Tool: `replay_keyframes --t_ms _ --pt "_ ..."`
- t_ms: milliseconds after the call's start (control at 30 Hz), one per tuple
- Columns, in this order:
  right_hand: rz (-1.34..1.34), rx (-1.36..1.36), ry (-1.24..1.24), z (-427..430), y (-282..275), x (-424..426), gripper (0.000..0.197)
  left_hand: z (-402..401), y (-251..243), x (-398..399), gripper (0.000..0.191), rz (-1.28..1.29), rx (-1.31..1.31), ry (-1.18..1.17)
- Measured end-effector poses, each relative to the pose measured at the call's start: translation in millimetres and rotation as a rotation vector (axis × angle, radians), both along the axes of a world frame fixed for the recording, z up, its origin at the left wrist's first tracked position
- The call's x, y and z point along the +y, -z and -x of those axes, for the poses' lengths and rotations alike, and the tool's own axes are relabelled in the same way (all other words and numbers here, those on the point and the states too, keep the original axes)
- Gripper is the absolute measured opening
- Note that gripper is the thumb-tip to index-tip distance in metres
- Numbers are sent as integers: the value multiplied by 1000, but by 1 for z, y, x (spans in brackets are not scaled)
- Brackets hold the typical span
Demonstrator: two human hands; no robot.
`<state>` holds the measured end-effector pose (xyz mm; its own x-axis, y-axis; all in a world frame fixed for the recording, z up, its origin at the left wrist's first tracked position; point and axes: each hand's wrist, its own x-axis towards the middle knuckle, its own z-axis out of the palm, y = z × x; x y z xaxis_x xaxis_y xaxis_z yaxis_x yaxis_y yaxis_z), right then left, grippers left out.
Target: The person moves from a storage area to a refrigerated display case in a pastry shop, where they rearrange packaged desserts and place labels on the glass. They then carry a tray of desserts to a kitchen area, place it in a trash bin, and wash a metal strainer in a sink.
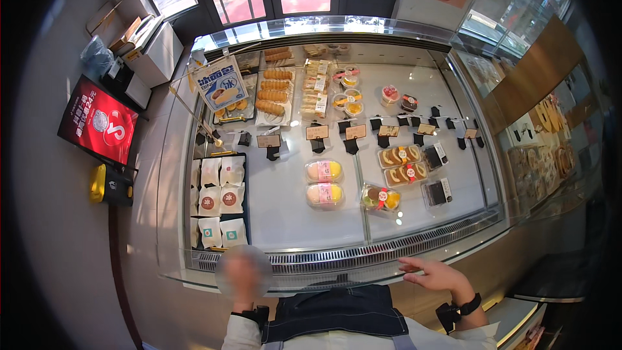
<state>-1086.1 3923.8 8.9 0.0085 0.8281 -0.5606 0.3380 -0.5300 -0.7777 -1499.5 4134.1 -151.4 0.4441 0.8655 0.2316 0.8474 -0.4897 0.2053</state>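
Note:
A glass display case (335, 274) stands before me. Over its near left edge is my left hand (243, 272); a blur covers it, so its fingers cannot be made out. My right hand (437, 274) hovers at the near edge further right, fingers apart, holding nothing. Closest to my left hand is a dark tray (247, 194) of white paper-wrapped packets (234, 232). Mid-case sit two clear packs of pink and yellow round cakes (324, 195). Fruit in a clear box (381, 198), packs of sliced cake rolls (406, 174) and dark boxed sweets (438, 192) lie to the right.
Cream-filled pastry rolls (273, 95), packed sandwiches (316, 90) and dessert cups (349, 102) fill the back row. Price tags (317, 132) on black clips cross the middle. A sign (220, 82) stands back left. Leftward are a red lit screen (99, 119) and a yellow-black bin (111, 185).

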Motion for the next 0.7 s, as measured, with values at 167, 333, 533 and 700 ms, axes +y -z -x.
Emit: replay_keyframes --t_ms 167,333,533,700 --pt "-182 -580 -267 -38 29 90 48 -6 -9 4 13 69 -93 -67" --pt "-141 -449 -204 -84 148 185 71 -23 -31 4 5 30 -228 -105" --pt "167 -655 -403 -89 228 206 99 -34 -51 8 4 56 -255 -95" --pt "120 -751 -379 -87 235 206 94 -34 -49 9 6 80 -264 -121"
